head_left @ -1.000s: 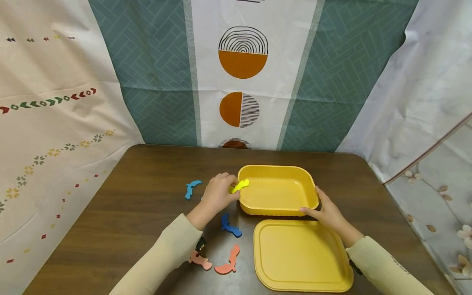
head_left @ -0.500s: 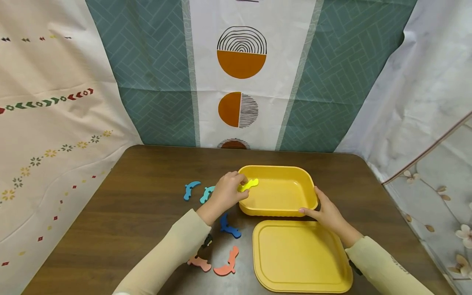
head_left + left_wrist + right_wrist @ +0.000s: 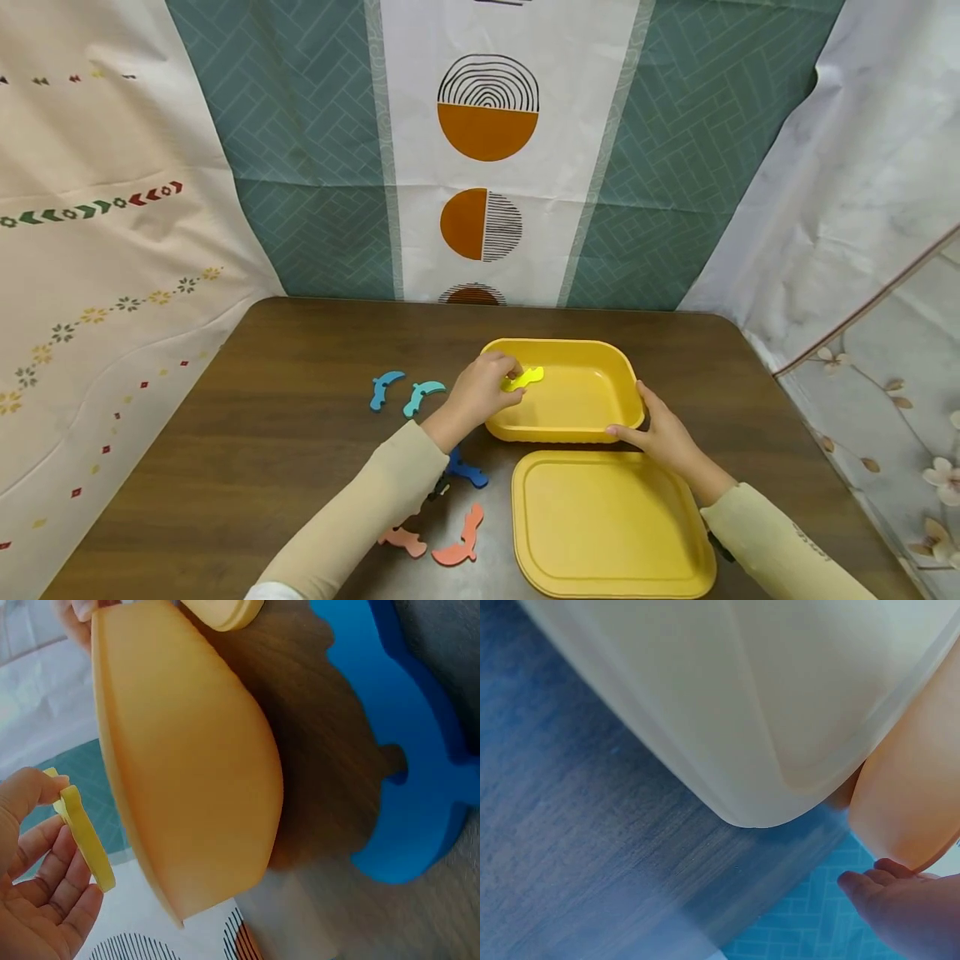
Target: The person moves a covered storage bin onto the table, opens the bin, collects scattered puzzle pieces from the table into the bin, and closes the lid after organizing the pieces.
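My left hand pinches a bright yellow flat piece with a wavy outline between thumb and fingertips, over the left part of the yellow plastic box. In the left wrist view the yellow piece is held beside the box's rim, with the other fingers half curled behind it. My right hand holds the box by its front right corner, thumb at the front rim and fingers along the right side. No other piece shows inside the box.
A yellow lid lies in front of the box. Left of it are a light blue piece, a turquoise piece, a dark blue piece, a coral piece and a pink piece, partly behind the left sleeve.
My left hand has carried the yellow piece rightward, from the box's left rim to over its inside. The turquoise piece has come into view. My right hand keeps its hold on the corner.
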Available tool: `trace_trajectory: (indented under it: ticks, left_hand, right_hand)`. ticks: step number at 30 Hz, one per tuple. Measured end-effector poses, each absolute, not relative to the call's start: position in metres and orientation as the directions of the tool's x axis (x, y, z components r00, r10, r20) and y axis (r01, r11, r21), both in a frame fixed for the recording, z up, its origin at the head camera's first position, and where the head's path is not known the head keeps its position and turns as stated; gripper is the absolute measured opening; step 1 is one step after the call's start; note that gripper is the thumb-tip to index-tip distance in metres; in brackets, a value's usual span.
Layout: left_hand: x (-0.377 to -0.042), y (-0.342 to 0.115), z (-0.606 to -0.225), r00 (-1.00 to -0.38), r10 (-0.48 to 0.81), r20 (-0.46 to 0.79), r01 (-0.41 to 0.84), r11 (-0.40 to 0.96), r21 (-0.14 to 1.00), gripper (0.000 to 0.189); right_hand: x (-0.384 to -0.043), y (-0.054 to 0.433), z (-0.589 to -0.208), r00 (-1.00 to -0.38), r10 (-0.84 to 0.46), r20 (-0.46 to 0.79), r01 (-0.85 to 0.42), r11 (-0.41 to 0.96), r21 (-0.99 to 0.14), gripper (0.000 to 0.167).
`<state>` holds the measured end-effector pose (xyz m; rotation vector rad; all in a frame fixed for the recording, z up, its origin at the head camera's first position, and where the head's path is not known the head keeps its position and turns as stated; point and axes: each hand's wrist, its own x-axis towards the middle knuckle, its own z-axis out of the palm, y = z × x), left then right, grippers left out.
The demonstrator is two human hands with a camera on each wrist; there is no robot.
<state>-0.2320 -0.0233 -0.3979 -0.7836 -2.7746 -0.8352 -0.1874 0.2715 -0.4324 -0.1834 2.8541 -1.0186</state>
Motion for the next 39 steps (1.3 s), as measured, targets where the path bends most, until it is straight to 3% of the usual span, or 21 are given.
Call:
trace_trajectory:
  ticks: [18, 27, 39]
  left_hand:
    - [-0.239, -0.004, -0.406, -0.827, 0.496, 0.265, 0.562, 0.728, 0.392, 0.023]
    - [-0.243, -0.002, -0.414, -0.857, 0.48, 0.186, 0.51, 0.739, 0.441, 0.021]
    - [-0.25, 0.008, -0.422, -0.842, 0.525, 0.12, 0.532, 0.773, 0.346, 0.019]
  right_hand:
    - [-0.189, 0.273, -0.432, -0.989, -0.137, -0.049, -0.076, 0.774, -0.628, 0.103]
    - [-0.187, 0.269, -0.436, -0.989, -0.131, -0.065, -0.061, 0.773, -0.632, 0.104]
    - [-0.185, 0.271, -0.436, -0.992, -0.11, -0.063, -0.047, 0.777, -0.628, 0.104]
